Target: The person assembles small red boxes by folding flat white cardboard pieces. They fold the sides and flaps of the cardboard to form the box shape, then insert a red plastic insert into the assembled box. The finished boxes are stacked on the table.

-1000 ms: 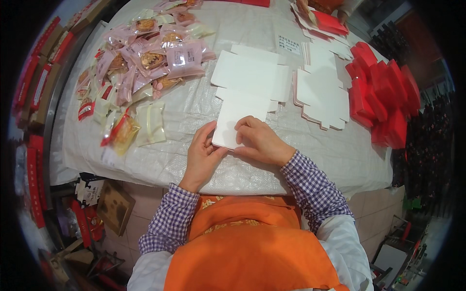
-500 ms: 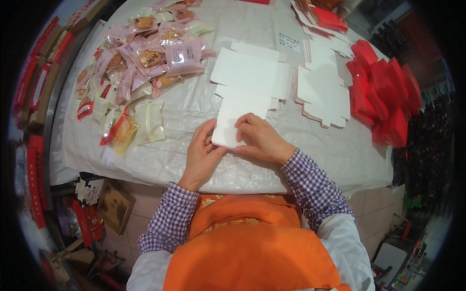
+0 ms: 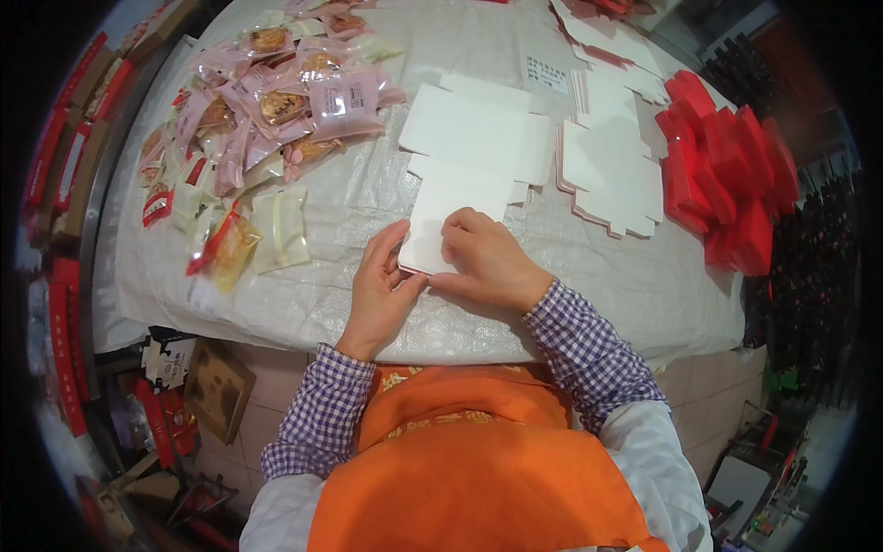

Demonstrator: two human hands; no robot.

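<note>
A stack of flat white cardboard box blanks (image 3: 464,189) lies unfolded in front of me, with its narrow end toward me. My left hand (image 3: 379,287) cups the near left corner, fingers along the side edge and thumb at the front edge. On the near end rests my right hand (image 3: 492,262), its fingers curled over the white surface and its thumb at the front edge. Both thumbs nearly meet there. My right palm hides part of the near right corner.
Pink-wrapped baked pastries (image 3: 280,106) lie heaped at the left, with a yellow-and-red packet (image 3: 228,247) and a pale packet (image 3: 281,228) nearer me. More white box blanks (image 3: 612,170) are stacked at the right, beside piled red boxes (image 3: 727,175). A printed sheet (image 3: 547,75) lies beyond.
My right hand has shifted slightly left and toward me, its fingers curling tighter. My left hand stays at the corner. Another person's hands at the far right have largely left the view.
</note>
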